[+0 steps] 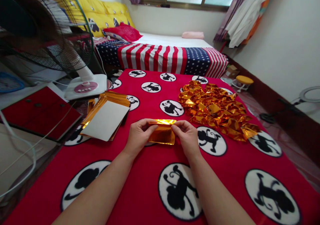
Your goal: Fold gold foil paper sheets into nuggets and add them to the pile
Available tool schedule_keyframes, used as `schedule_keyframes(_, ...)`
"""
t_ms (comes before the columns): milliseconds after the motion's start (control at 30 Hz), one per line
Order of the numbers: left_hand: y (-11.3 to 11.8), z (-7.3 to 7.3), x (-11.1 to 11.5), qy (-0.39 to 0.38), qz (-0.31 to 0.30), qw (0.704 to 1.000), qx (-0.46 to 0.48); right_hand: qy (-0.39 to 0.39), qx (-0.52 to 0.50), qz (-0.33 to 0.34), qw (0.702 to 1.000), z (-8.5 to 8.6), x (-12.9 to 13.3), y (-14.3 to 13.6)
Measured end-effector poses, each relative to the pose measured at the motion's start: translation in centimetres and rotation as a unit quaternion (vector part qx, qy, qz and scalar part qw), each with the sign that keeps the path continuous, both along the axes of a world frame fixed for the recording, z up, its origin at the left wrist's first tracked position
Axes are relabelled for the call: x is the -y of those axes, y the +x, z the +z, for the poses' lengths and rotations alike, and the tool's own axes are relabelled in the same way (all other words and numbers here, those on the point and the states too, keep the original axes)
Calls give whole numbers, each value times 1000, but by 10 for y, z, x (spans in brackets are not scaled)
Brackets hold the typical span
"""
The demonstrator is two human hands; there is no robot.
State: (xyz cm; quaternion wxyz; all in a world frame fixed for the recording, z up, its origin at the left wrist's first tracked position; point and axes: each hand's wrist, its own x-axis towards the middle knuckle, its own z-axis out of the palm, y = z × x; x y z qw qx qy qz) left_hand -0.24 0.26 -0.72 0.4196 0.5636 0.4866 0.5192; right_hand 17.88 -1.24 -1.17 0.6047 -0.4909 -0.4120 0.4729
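Note:
Between my two hands is a sheet of gold foil paper [162,136], its upper edge folded over in a shiny strip. My left hand [141,135] pinches it at the left end of the fold, thumb on top. The right end of the same fold is pinched by my right hand [185,135]. To the left lies a stack of gold foil sheets [110,96] with a white card [105,120] on top. A heap of folded gold foil pieces [215,108] spreads over the cloth at the right.
A red cloth with monkey prints [140,198] covers the surface. At the left stand an electric fan [86,84] and a red panel [40,108]. A bed [160,56] is beyond; a yellow stool [243,80] stands right of it.

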Motion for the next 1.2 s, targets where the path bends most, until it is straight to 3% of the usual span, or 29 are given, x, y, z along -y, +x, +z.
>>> schedule_keyframes(500, -7, 3, -5, 78, 29, 996, -39, 23, 64, -2, 998, 0, 0, 2)
schedule_keyframes(633, -7, 6, -3, 83, 13, 995, -55, 26, 65, -5, 998, -1, 0, 2)
schedule_keyframes(800, -8, 6, -5, 89, -43, 995, -5, 18, 56, -3, 998, 0, 1, 2)
schedule_keyframes(1000, -11, 8, -5, 109, -57, 992, -28, 38, 21, -1, 999, 3, 1, 0)
schedule_keyframes(1200, -12, 10, -4, 131, -66, 989, -32, -6, 43, 34, 998, 1, 1, 2)
